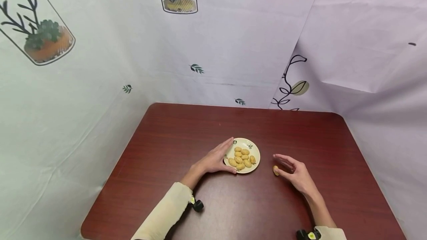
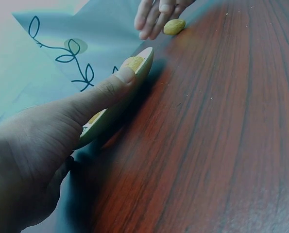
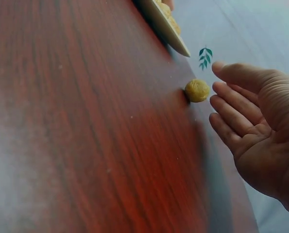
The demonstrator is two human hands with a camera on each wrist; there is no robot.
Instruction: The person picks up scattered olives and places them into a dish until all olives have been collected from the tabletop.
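A round cream plate with small printed motifs holds several small yellow-brown oval pieces, nut-like in look. My left hand grips the plate's left side, thumb over the rim at the near side and fingers along the far side. To the right of the plate, one loose yellow oval piece lies on the table. Beside it is my right hand, fingers spread and relaxed. In the right wrist view a small gap shows between the fingertips and that loose piece.
The dark red wood-grain table has rounded corners. Pale cloth with plant prints hangs behind it and at both sides. Black wrist cameras sit at both sleeve cuffs.
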